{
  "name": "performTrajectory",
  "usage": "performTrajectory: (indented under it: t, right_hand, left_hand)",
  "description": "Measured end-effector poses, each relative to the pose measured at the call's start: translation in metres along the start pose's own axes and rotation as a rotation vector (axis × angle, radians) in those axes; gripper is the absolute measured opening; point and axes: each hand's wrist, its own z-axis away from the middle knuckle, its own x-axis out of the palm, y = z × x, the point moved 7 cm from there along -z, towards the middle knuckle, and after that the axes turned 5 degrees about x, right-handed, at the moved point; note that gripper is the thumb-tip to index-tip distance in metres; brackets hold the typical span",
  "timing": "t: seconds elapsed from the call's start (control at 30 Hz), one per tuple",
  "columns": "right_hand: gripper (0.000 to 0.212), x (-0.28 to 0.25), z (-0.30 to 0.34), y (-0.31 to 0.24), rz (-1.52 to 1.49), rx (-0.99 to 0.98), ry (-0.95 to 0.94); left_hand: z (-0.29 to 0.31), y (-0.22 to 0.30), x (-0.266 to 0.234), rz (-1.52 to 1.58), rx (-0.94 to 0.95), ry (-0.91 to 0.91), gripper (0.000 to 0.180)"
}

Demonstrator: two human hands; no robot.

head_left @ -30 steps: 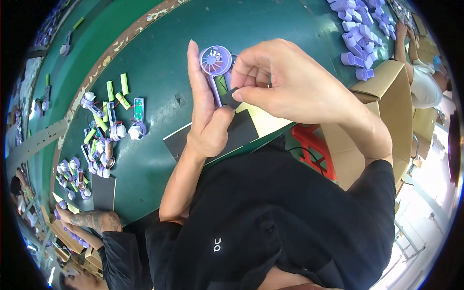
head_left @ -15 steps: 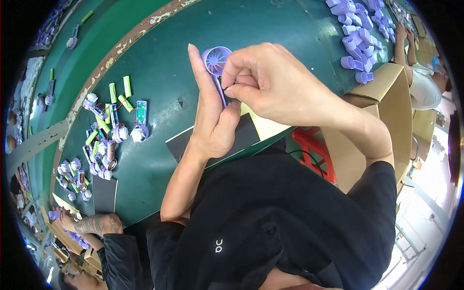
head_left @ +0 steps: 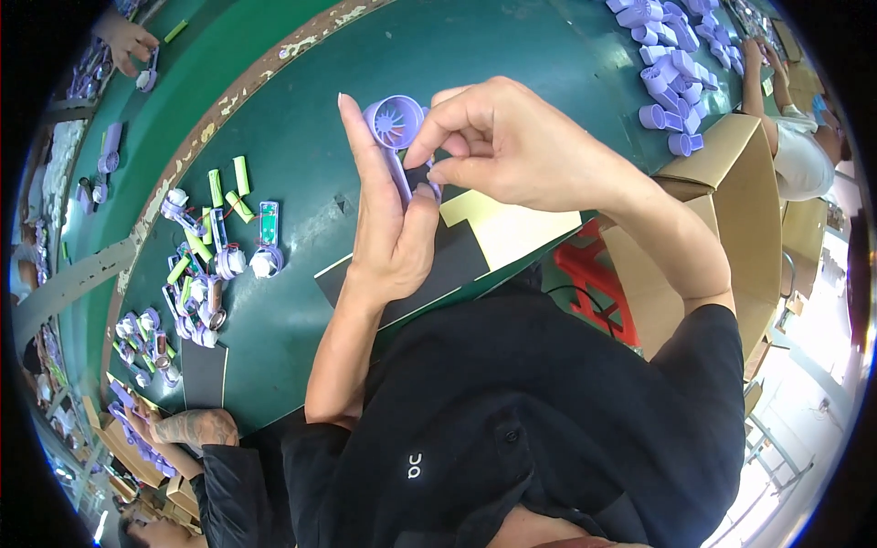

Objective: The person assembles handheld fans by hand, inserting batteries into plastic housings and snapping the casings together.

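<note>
While the black sheet (head_left: 452,260) lies at the near edge of the table (head_left: 274,119), your left hand (head_left: 388,228) cradles the purple fan housing (head_left: 395,126), and your right hand (head_left: 525,146) has its fingertips at the dark pad (head_left: 417,175), pinching or pressing, I cannot tell. That pad, outside the handle (head_left: 396,168) a second ago, now appears tucked in, so its placement looks well along. Far left, a co-worker's hand (head_left: 128,42) has appeared.

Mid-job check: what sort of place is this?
Most likely a factory assembly workshop: many similar purple plastic housings heaped on the green table, wired, part-built units clustered at left, and another person's arm nearby.
</note>
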Motion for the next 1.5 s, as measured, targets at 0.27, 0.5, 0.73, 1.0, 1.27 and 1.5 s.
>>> performTrajectory:
  t: [0.27, 0.5, 0.73, 1.0, 1.27, 1.5]
  right_hand:
    - [0.013, 0.002, 0.006, 0.01, -0.084, 0.056, 0.079]
    - [0.006, 0.013, 0.007, 0.026, -0.232, -0.037, 0.244]
    - [0.007, 0.03, 0.012, 0.034, -0.145, 0.014, 0.442]
    - [0.033, 0.035, 0.042, -0.009, 0.625, -0.572, 0.602]
    - [0.057, -0.013, 0.078, -0.037, 0.271, -0.475, 0.769]
    - [0.042, -0.028, 0.069, -0.012, 0.119, -0.31, 0.683]
  left_hand:
    - [0.001, 0.001, 0.006, -0.132, 0.078, -0.054, 0.094]
    - [0.003, -0.006, 0.011, -0.236, 0.108, -0.003, 0.09]
    - [0.01, -0.026, 0.015, -0.122, 0.094, 0.139, 0.081]
    - [0.0, -0.002, -0.001, 0.475, 0.021, 0.198, 0.082]
    - [0.0, 0.018, -0.01, 0.513, -0.047, 0.156, 0.094]
    - [-0.002, 0.035, 0.002, 0.468, -0.031, 0.117, 0.08]
